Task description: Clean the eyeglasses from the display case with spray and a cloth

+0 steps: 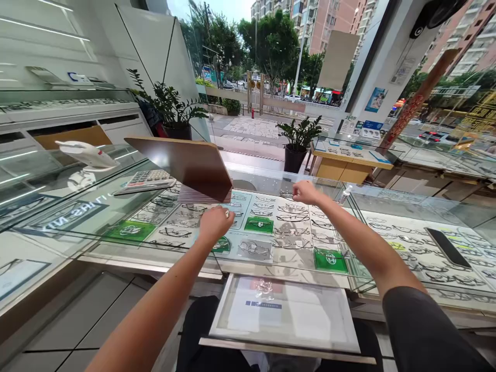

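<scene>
My left hand (216, 223) is closed over the glass counter (244, 175), with a ring on one finger. Its fingertips face away, so whatever it may hold is hidden. It is just in front of a brown tablet-like panel (186, 165) propped up at a slant. Farther right, my right hand (306, 192) is also closed, near the counter's far side. I cannot make out anything in its fingers. Below the glass, between and around both hands, lie rows of eyeglasses (292, 218) and a green card (259, 224).
An open drawer (287, 315) juts out over my lap, with a small clear plastic item (263, 288) inside. On the counter are a calculator (149, 181), a white scanner (87, 155), a small bottle (346, 193) and a dark phone (448, 247). Potted plants (297, 137) stand beyond.
</scene>
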Action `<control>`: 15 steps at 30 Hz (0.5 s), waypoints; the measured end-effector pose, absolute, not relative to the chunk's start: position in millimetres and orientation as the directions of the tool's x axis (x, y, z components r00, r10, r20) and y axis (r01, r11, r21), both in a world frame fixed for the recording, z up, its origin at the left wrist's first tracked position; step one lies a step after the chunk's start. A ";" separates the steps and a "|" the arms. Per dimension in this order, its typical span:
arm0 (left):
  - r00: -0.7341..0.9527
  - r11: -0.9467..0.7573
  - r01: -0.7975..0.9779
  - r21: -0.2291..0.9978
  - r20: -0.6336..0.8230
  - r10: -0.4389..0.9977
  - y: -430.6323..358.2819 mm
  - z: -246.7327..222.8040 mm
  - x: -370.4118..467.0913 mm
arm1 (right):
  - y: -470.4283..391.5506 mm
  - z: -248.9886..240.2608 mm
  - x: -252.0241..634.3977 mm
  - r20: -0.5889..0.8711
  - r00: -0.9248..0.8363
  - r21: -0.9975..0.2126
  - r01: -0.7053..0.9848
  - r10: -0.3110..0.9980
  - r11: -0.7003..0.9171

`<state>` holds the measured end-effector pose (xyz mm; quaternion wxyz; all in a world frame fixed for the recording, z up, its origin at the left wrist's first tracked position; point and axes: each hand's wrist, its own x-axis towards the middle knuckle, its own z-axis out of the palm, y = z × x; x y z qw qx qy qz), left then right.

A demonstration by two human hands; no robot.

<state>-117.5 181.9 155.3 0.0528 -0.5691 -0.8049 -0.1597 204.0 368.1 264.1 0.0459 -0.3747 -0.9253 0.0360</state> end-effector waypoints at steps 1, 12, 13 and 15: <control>-0.347 0.302 0.933 0.195 0.271 0.898 182.0 154.9 -117.6 | 377.2 254.4 201.7 0.063 -0.713 -0.081 0.694 0.699 0.715; -0.363 0.319 0.926 0.200 0.243 0.900 182.4 154.8 -115.8 | 411.5 197.3 199.4 0.063 -0.714 -0.019 0.697 0.697 0.716; -0.367 0.324 0.924 0.202 0.239 0.899 182.5 155.2 -115.5 | 410.7 196.6 199.5 0.063 -0.712 -0.019 0.700 0.699 0.714; -0.373 0.330 0.922 0.202 0.237 0.897 182.7 155.5 -115.1 | 407.5 196.4 199.7 0.066 -0.706 -0.015 0.706 0.705 0.708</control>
